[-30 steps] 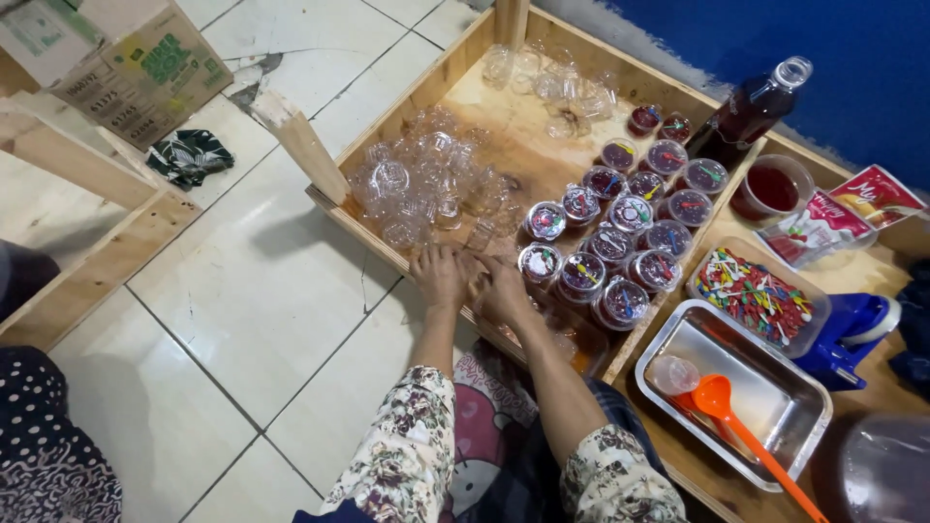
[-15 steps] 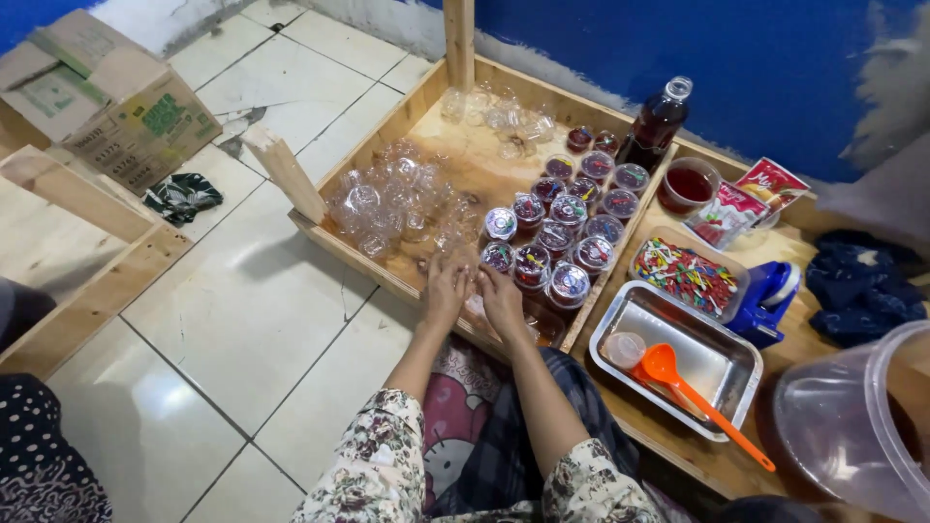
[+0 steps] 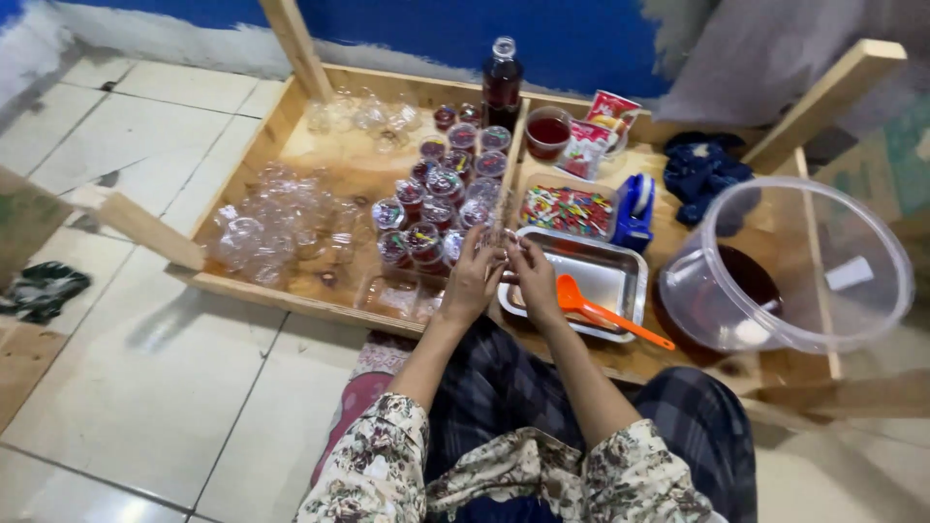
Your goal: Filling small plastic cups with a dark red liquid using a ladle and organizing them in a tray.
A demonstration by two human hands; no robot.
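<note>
Small clear cup [image 3: 502, 239] blurred between fingertips.

Filled cups [image 3: 441, 199] left of tray [image 3: 620, 266] — tub [image 3: 790, 266] right.

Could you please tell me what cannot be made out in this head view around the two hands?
- What the left hand and right hand pinch: blurred, covered by fingers.
- Metal tray near edge: hidden by right hand.
- Empty clear cups: too blurred to count.
- Big clear tub: contents unclear behind glare.

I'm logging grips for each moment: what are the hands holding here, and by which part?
Both hands, left hand and right hand, pinch a small clear cup between their fingertips; which part of it cannot be told.
</note>
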